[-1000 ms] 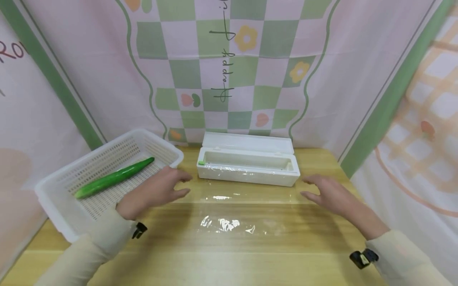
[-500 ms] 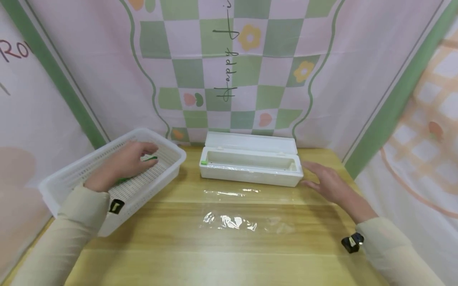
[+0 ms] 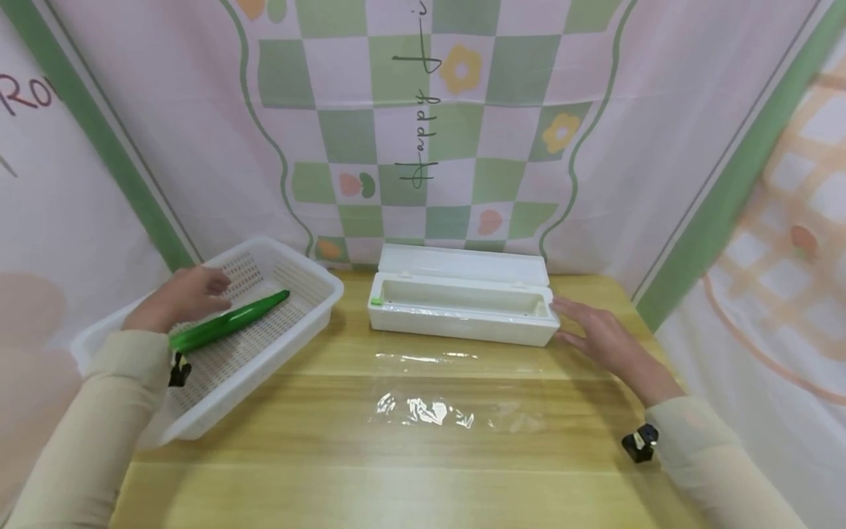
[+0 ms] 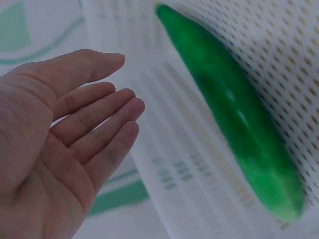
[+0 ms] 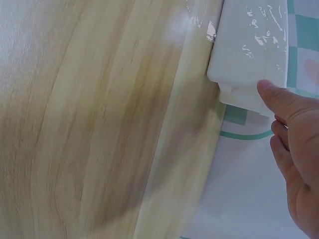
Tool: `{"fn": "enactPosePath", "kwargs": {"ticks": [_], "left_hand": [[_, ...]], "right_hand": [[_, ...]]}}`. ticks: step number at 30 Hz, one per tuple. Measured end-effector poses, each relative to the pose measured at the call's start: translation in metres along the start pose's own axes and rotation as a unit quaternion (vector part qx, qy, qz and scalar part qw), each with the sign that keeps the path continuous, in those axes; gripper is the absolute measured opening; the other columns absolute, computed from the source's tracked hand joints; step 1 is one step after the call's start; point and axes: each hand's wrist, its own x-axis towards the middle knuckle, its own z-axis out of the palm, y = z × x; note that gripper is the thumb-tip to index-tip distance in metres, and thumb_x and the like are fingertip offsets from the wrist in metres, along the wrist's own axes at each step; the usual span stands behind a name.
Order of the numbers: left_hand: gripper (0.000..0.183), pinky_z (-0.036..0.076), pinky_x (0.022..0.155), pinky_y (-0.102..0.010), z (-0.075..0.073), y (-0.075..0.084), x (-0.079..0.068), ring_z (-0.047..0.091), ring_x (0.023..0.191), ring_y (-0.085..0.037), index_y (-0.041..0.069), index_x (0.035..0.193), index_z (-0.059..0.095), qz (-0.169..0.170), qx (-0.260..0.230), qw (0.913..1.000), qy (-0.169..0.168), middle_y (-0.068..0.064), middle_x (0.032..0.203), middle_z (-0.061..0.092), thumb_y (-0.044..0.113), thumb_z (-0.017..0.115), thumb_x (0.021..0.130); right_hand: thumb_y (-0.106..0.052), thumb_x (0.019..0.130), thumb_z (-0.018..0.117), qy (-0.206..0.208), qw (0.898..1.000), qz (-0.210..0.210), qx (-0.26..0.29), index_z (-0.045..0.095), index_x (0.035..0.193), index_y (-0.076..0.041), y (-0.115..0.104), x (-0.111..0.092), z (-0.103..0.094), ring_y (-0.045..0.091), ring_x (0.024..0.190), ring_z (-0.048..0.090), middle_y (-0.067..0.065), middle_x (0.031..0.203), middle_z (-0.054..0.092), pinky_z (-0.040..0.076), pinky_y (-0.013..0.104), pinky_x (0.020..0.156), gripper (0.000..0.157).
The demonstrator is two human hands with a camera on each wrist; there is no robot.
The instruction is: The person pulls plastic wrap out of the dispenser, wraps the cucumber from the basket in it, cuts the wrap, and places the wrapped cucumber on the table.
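A green cucumber (image 3: 231, 323) lies slanted in a white perforated plastic basket (image 3: 264, 373) on the left. Over the basket, just left of the cucumber, my left hand (image 3: 180, 297) hovers with relaxed fingers; the left wrist view shows a gap between that hand (image 4: 75, 129) and the cucumber (image 4: 239, 119). A long white cling film box (image 3: 463, 328) stands at the back with its lid raised. Clear cling film (image 3: 423, 410) stretches from it over the table. At the box's right end is my right hand (image 3: 608, 334), its thumb apparently touching the corner in the right wrist view.
The wooden table (image 3: 423, 492) ends at a printed cloth backdrop (image 3: 449, 132) just behind the box. Cloth also hangs at both sides. A small green tab (image 3: 377, 301) sits on the box's left end.
My left hand has moved left, across the basket, past the cucumber, which is uncovered again. My right hand has shifted slightly left to the end of the box.
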Motion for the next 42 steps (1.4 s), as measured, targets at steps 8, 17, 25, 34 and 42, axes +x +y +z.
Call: {"fn": "enactPosePath", "kwargs": {"ticks": [8, 17, 25, 34, 42], "left_hand": [[0.063, 0.045, 0.108, -0.073, 0.011, -0.028, -0.005, 0.056, 0.127, -0.061, -0.018, 0.141, 0.051, -0.037, 0.003, 0.9987, -0.035, -0.041, 0.139, 0.057, 0.015, 0.073, 0.092], [0.07, 0.05, 0.103, -0.071, 0.02, -0.047, -0.012, 0.058, 0.124, -0.061, -0.019, 0.139, 0.051, -0.031, 0.013, 0.9981, -0.051, -0.042, 0.135, 0.059, 0.018, 0.081, 0.088], [0.073, 0.049, 0.103, -0.073, 0.025, -0.056, -0.015, 0.059, 0.124, -0.059, -0.017, 0.137, 0.054, -0.032, 0.01, 0.9974, -0.065, -0.04, 0.136, 0.06, 0.021, 0.084, 0.084], [0.069, 0.052, 0.098, -0.07, 0.028, -0.061, -0.024, 0.063, 0.117, -0.054, -0.016, 0.132, 0.058, -0.052, 0.002, 0.9952, -0.082, -0.039, 0.132, 0.063, 0.02, 0.087, 0.081], [0.064, 0.054, 0.097, -0.068, 0.029, -0.06, -0.024, 0.066, 0.112, -0.052, -0.017, 0.127, 0.061, -0.048, 0.002, 0.9952, -0.085, -0.039, 0.126, 0.066, 0.015, 0.088, 0.079]], "right_hand": [[-0.002, 0.084, 0.085, 0.036, 0.999, -0.018, -0.009, 0.066, 0.134, 0.005, -0.001, 0.001, 0.006, 0.053, 0.11, 0.071, 0.03, 0.135, 0.066, 0.058, 0.061, 0.094, 0.054], [-0.001, 0.082, 0.086, 0.043, 0.999, -0.029, -0.014, 0.066, 0.132, 0.008, -0.001, 0.002, 0.008, 0.051, 0.103, 0.073, 0.031, 0.133, 0.067, 0.06, 0.058, 0.09, 0.054], [-0.002, 0.084, 0.085, 0.039, 0.999, -0.01, -0.007, 0.067, 0.132, 0.007, 0.001, 0.0, 0.008, 0.052, 0.107, 0.072, 0.03, 0.134, 0.066, 0.058, 0.059, 0.093, 0.053], [-0.002, 0.082, 0.086, 0.049, 0.999, -0.014, -0.009, 0.068, 0.131, 0.007, 0.003, -0.001, 0.009, 0.05, 0.101, 0.074, 0.029, 0.133, 0.067, 0.058, 0.057, 0.091, 0.052], [-0.002, 0.083, 0.086, 0.047, 0.999, -0.012, -0.002, 0.067, 0.131, 0.007, 0.001, -0.004, 0.009, 0.047, 0.095, 0.076, 0.028, 0.135, 0.066, 0.058, 0.056, 0.092, 0.052]]}}
